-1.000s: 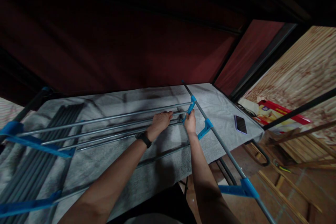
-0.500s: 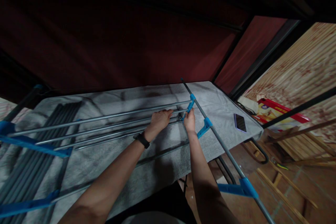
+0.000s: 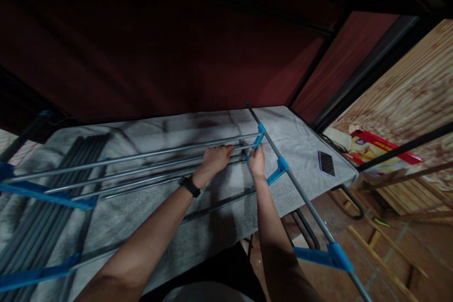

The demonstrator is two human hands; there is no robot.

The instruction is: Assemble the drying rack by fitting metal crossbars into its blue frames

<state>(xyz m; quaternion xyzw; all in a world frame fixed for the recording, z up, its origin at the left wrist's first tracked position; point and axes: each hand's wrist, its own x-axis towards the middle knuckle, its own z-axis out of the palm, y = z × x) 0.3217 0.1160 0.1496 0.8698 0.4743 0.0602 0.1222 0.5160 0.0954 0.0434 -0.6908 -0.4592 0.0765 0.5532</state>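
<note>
A partly assembled rack of grey metal tubes and blue plastic brackets spans the table. My left hand (image 3: 216,158), with a dark band on its wrist, is closed around a grey tube (image 3: 155,166) near its right end. Close beside it, my right hand (image 3: 257,161) grips a blue bracket (image 3: 261,133) that joins onto the long slanting pole (image 3: 271,142). My fingers partly cover where the tube meets this bracket, so I cannot tell how far in it sits. The tubes' left ends run to another blue bracket (image 3: 46,193).
Several loose grey tubes (image 3: 83,151) lie bundled at the left. A phone (image 3: 326,163) rests on the grey cloth (image 3: 297,137) at the right. Beyond the table are a red-and-yellow box (image 3: 382,146) and a wooden frame (image 3: 382,255) on the floor. A dark red panel (image 3: 194,66) stands behind.
The view has shifted slightly. Both hands keep nearly the same places on the tube and the bracket.
</note>
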